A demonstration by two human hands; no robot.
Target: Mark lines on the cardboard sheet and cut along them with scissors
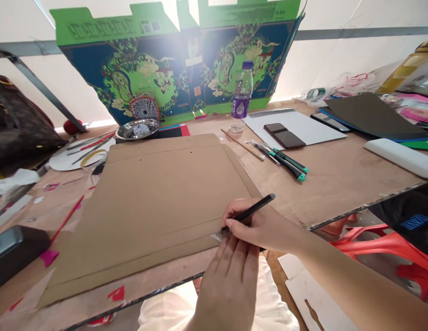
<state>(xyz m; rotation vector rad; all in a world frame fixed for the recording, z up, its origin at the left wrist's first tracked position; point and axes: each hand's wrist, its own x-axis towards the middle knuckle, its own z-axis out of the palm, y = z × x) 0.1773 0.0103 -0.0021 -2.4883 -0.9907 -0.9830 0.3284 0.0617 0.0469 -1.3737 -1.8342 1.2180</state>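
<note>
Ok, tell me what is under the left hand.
The left hand covers part of the cardboard sheet. A pale pointed tip sticks out past it; whatever it belongs to is hidden.

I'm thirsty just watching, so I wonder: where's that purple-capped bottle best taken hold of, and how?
The bottle is probably best gripped around its purple label, from the near side: it stands upright, its round body should suit a sideways wrap, and the printed cardboard stands behind it.
</note>
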